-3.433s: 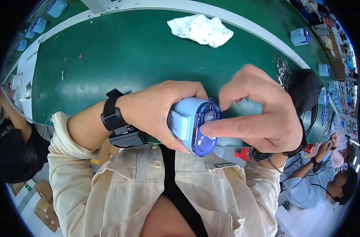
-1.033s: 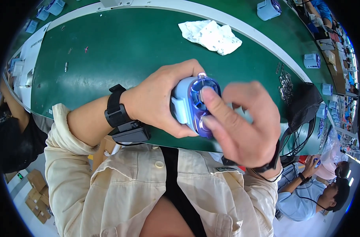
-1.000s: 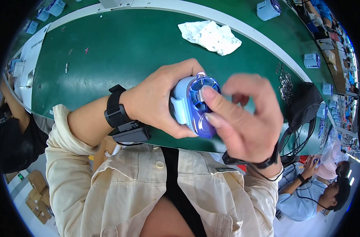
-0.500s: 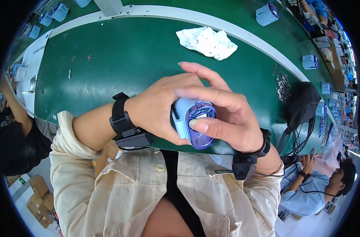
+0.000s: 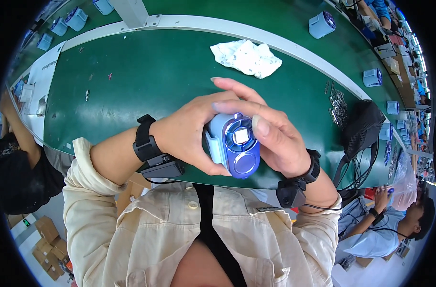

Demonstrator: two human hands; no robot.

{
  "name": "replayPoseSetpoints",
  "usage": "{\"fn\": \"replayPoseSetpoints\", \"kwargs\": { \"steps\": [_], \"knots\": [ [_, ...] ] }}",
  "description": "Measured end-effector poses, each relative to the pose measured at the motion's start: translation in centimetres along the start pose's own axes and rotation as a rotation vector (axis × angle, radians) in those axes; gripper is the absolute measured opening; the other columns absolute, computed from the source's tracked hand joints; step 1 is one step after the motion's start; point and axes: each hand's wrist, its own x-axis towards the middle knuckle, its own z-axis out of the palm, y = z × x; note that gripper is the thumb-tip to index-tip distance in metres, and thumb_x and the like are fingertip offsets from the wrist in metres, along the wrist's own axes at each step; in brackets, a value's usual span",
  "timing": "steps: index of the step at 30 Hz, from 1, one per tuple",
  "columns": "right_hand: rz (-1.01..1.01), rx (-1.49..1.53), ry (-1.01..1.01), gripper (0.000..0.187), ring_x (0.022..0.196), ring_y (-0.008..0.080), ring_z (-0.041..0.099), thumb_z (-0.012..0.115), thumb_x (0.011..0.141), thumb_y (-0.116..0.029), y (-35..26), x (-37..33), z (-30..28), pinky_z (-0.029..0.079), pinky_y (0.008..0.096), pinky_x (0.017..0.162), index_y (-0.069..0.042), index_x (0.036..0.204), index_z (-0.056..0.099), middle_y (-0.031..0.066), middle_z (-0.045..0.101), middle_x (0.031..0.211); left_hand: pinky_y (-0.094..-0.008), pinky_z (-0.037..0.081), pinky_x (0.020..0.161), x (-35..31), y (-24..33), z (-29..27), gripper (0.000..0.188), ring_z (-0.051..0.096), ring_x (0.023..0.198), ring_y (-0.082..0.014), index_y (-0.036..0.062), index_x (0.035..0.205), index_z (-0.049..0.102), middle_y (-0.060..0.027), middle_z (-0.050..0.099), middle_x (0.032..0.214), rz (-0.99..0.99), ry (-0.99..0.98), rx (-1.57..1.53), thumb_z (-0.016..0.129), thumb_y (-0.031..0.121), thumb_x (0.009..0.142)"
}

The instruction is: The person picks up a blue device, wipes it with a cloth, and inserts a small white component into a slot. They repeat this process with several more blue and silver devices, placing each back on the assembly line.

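Note:
My left hand (image 5: 187,129) is wrapped round the left side of a light-blue plastic device (image 5: 217,143) with an oval purple-blue face (image 5: 243,164) turned up. A round, spoked opening on that face has a white square piece (image 5: 241,136) in its middle. Against the device's right edge, my right hand (image 5: 280,138) is cupped loosely, its fingers stretched over the far side toward my left hand. The right thumb is raised beside the round opening. Whether the right palm touches the housing is hidden.
A crumpled white cloth (image 5: 246,58) lies on the green table (image 5: 132,76). To the right are small metal parts (image 5: 338,107) and a black mesh pouch (image 5: 364,124) with cables. More blue devices (image 5: 322,25) stand beyond the white rail (image 5: 275,36). People sit on both sides.
My right thumb has lifted off the round opening to the device's right edge, uncovering the white square. The left hand keeps its hold, and the face is turned up more toward me.

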Motion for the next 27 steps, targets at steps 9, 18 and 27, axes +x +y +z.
{"fn": "replayPoseSetpoints", "kwargs": {
  "steps": [9, 18, 27],
  "knots": [
    [-0.026, -0.134, -0.023, 0.044, 0.134, 0.0312, 0.040, 0.061, 0.089, -0.026, 0.0, 0.4, -0.7, 0.032, 0.0405, 0.110, 0.001, 0.124, 0.062, 0.0234, 0.036, 0.148, -0.0317, 0.047, 0.086, 0.3, 0.2, -0.4, 0.076, 0.059, 0.100, -0.0204, 0.0048, 0.117, 0.055, -0.0086, 0.057, 0.111, -0.078, 0.005, -0.019, 0.090, 0.019, 0.051],
    [-0.282, -0.543, 0.051, 0.079, 0.136, 0.0320, 0.038, 0.074, 0.081, -0.033, 0.5, -0.1, -0.4, 0.026, 0.0411, 0.113, 0.000, 0.144, 0.039, 0.0204, 0.032, 0.151, -0.0352, 0.043, 0.097, -0.3, -1.0, -0.2, 0.093, 0.054, 0.112, -0.0209, 0.0065, 0.129, 0.040, -0.0083, 0.052, 0.120, -0.090, 0.107, -0.129, 0.092, 0.022, 0.053],
    [-0.289, -0.867, -0.078, 0.105, 0.135, 0.0280, 0.039, 0.088, 0.067, -0.026, -3.2, 2.5, -0.3, 0.029, 0.0375, 0.112, -0.001, 0.150, 0.028, 0.0170, 0.037, 0.147, -0.0393, 0.041, 0.103, 0.7, -2.0, -1.7, 0.119, 0.038, 0.131, -0.0251, 0.0144, 0.145, 0.005, -0.0158, 0.036, 0.135, -0.033, 0.155, -0.342, 0.090, 0.015, 0.062]
  ]
}}
